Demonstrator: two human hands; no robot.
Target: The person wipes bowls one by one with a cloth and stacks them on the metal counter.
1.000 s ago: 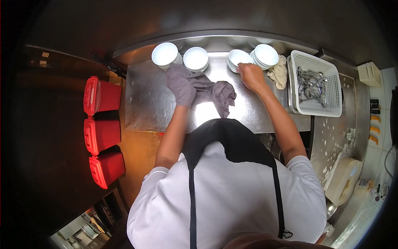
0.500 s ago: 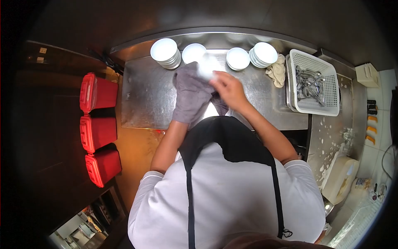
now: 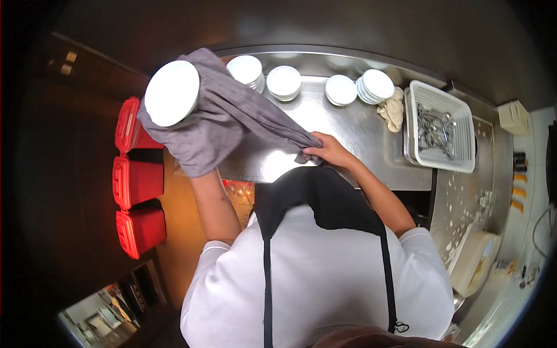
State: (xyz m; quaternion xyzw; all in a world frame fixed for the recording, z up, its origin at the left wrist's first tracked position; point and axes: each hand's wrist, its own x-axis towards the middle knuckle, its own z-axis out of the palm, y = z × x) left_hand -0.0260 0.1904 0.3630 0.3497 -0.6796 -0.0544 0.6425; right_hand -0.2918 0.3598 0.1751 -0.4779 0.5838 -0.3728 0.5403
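A white bowl (image 3: 172,93) is held up at the left by my left hand (image 3: 194,136), which is covered by a grey cloth (image 3: 232,107); its fingers are hidden under the fabric. The cloth stretches across to the right, where my right hand (image 3: 328,150) grips its bunched end in front of my apron. Behind the cloth, two stacks of white bowls stand at the back left, one (image 3: 245,69) beside the other (image 3: 284,82). Two more stacks, a lower one (image 3: 341,90) and a taller one (image 3: 377,85), stand further right.
A white basket of cutlery (image 3: 467,124) stands at the right of the steel counter (image 3: 371,148), with a cream cloth (image 3: 392,110) beside it. Red lidded bins (image 3: 142,181) line the left side. A beige container (image 3: 477,264) lies at the lower right.
My right hand took a bowl from the right and brought it to the cloth. The bowl and my left hand have moved up and left; my right hand now grips the cloth's end.
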